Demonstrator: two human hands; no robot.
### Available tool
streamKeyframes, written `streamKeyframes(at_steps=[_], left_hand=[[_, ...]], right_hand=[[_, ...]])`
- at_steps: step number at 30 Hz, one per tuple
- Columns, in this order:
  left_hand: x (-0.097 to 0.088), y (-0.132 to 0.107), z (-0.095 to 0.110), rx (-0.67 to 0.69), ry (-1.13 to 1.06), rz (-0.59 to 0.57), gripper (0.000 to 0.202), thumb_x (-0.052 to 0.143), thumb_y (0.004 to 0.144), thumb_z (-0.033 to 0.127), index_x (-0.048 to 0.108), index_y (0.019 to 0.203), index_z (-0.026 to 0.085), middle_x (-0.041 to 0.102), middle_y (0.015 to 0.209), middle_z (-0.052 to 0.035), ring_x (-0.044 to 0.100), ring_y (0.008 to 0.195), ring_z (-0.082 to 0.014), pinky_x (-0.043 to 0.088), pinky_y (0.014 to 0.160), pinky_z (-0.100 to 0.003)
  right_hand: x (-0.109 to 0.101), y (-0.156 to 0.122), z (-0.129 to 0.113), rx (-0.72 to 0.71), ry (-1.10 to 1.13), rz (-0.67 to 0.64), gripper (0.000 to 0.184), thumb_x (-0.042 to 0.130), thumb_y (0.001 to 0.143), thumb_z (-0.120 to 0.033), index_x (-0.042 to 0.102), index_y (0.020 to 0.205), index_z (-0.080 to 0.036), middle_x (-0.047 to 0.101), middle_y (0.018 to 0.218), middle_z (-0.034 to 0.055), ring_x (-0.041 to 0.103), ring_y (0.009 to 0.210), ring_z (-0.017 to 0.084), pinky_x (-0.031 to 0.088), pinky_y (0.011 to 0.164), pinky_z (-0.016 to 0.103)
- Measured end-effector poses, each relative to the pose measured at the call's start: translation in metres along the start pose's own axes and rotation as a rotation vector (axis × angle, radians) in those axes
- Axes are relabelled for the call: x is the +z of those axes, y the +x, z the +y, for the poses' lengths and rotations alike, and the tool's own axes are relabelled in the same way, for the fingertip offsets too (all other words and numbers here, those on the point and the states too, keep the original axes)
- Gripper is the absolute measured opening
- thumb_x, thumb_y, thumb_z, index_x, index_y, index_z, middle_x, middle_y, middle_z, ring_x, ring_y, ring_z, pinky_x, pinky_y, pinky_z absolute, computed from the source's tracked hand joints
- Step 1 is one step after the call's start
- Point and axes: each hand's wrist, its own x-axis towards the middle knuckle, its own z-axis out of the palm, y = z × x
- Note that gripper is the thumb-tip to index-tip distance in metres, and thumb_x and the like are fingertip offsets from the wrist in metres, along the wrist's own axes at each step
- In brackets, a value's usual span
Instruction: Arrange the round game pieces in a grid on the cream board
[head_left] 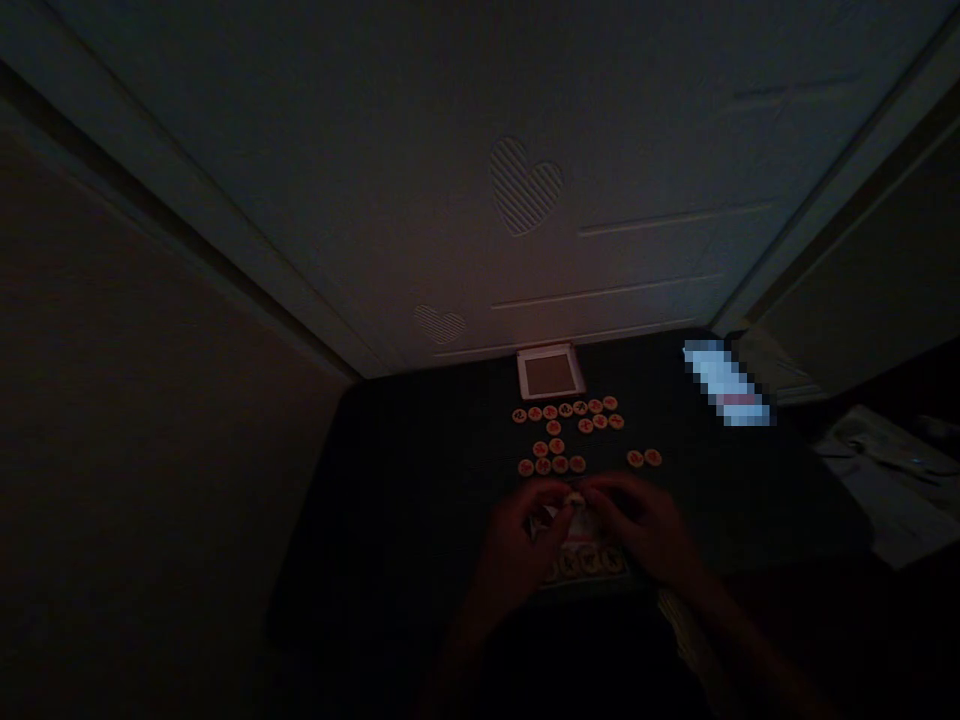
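In the dim light, my left hand [521, 530] and my right hand [641, 520] meet at the near side of the dark table. Their fingertips pinch a small pale xiangqi piece [574, 498] between them; its face cannot be read. Below the hands is an open box with a row of round xiangqi pieces [590, 563] in it, partly covered by my left hand. Just beyond my fingers, several more pieces [560, 465] lie face up in short rows, with red or dark characters. Two pieces [644, 458] sit apart on the right.
A pale, shallow box lid [551, 390] stands at the back of the dark table [390, 470], near a wall panel with raised hearts [525, 185]. A bright, blurred-out phone-like object [726, 385] lies at the back right. Papers or bags [892, 485] are beyond the right edge.
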Motion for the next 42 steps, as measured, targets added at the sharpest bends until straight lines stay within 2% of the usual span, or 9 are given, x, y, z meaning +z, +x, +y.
streamKeyframes(at_steps=[7, 12, 17, 22, 26, 32, 37, 42], left_hand=[[0.001, -0.006, 0.002, 0.019, -0.003, 0.015, 0.014, 0.067, 0.092, 0.026, 0.075, 0.104, 0.023, 0.078, 0.104, -0.0034, 0.073, 0.091, -0.0186, 0.058, 0.083, -0.031], [0.001, -0.012, 0.005, 0.086, 0.072, 0.036, 0.013, 0.067, 0.093, 0.025, 0.077, 0.1, 0.026, 0.077, 0.104, -0.0025, 0.072, 0.095, -0.0192, 0.056, 0.086, -0.032], [-0.004, -0.02, 0.0, 0.075, 0.131, 0.05, 0.011, 0.067, 0.094, 0.026, 0.076, 0.1, 0.027, 0.076, 0.097, 0.0, 0.071, 0.09, -0.0173, 0.055, 0.082, -0.03], [-0.014, -0.021, -0.016, 0.119, 0.227, 0.221, 0.01, 0.064, 0.094, 0.026, 0.074, 0.097, 0.025, 0.074, 0.093, -0.0016, 0.07, 0.086, -0.0177, 0.056, 0.078, -0.03], [-0.018, -0.019, -0.037, 0.207, 0.34, 0.309, 0.011, 0.065, 0.094, 0.025, 0.073, 0.101, 0.025, 0.071, 0.102, -0.004, 0.068, 0.095, -0.0198, 0.057, 0.086, -0.035], [-0.012, -0.025, -0.058, 0.273, 0.44, 0.226, 0.016, 0.065, 0.094, 0.022, 0.073, 0.106, 0.027, 0.066, 0.109, -0.0051, 0.064, 0.103, -0.0213, 0.056, 0.091, -0.038], [-0.011, -0.028, -0.057, 0.243, 0.451, 0.18, 0.016, 0.066, 0.094, 0.023, 0.074, 0.106, 0.028, 0.063, 0.107, -0.0057, 0.063, 0.101, -0.0217, 0.056, 0.089, -0.037], [-0.011, -0.027, -0.055, 0.2, 0.471, 0.161, 0.015, 0.069, 0.09, 0.024, 0.075, 0.103, 0.029, 0.063, 0.106, -0.0059, 0.065, 0.099, -0.0228, 0.058, 0.088, -0.039]], right_hand=[[-0.002, -0.002, -0.003, -0.077, 0.0, -0.108, 0.019, 0.067, 0.095, -0.034, 0.074, 0.11, -0.027, 0.076, 0.107, 0.003, 0.071, 0.099, 0.019, 0.056, 0.088, 0.031], [-0.001, -0.01, -0.006, -0.071, -0.029, -0.123, 0.018, 0.066, 0.096, -0.035, 0.073, 0.111, -0.028, 0.076, 0.108, 0.0019, 0.071, 0.1, 0.018, 0.056, 0.089, 0.03], [0.002, -0.016, -0.004, -0.06, -0.071, -0.149, 0.018, 0.065, 0.096, -0.033, 0.073, 0.112, -0.03, 0.076, 0.107, 0.0017, 0.071, 0.098, 0.019, 0.058, 0.084, 0.03], [0.001, -0.012, -0.002, -0.073, -0.146, -0.079, 0.018, 0.061, 0.098, -0.03, 0.072, 0.112, -0.029, 0.076, 0.105, 0.0019, 0.072, 0.095, 0.018, 0.058, 0.085, 0.031], [0.004, -0.011, -0.003, -0.092, -0.282, -0.002, 0.016, 0.059, 0.098, -0.026, 0.07, 0.11, -0.026, 0.076, 0.106, 0.0037, 0.072, 0.095, 0.019, 0.058, 0.086, 0.033], [0.021, -0.018, 0.0, -0.16, -0.511, -0.014, 0.011, 0.057, 0.098, -0.022, 0.068, 0.1, -0.024, 0.073, 0.093, 0.0043, 0.069, 0.087, 0.022, 0.056, 0.079, 0.036], [0.033, -0.018, -0.001, -0.18, -0.673, -0.034, 0.01, 0.058, 0.096, -0.018, 0.067, 0.092, -0.022, 0.073, 0.091, 0.0065, 0.068, 0.086, 0.025, 0.053, 0.081, 0.04], [0.035, -0.017, -0.004, -0.19, -0.752, -0.044, 0.009, 0.06, 0.097, -0.02, 0.067, 0.092, -0.022, 0.074, 0.091, 0.0066, 0.065, 0.086, 0.026, 0.049, 0.082, 0.042]])
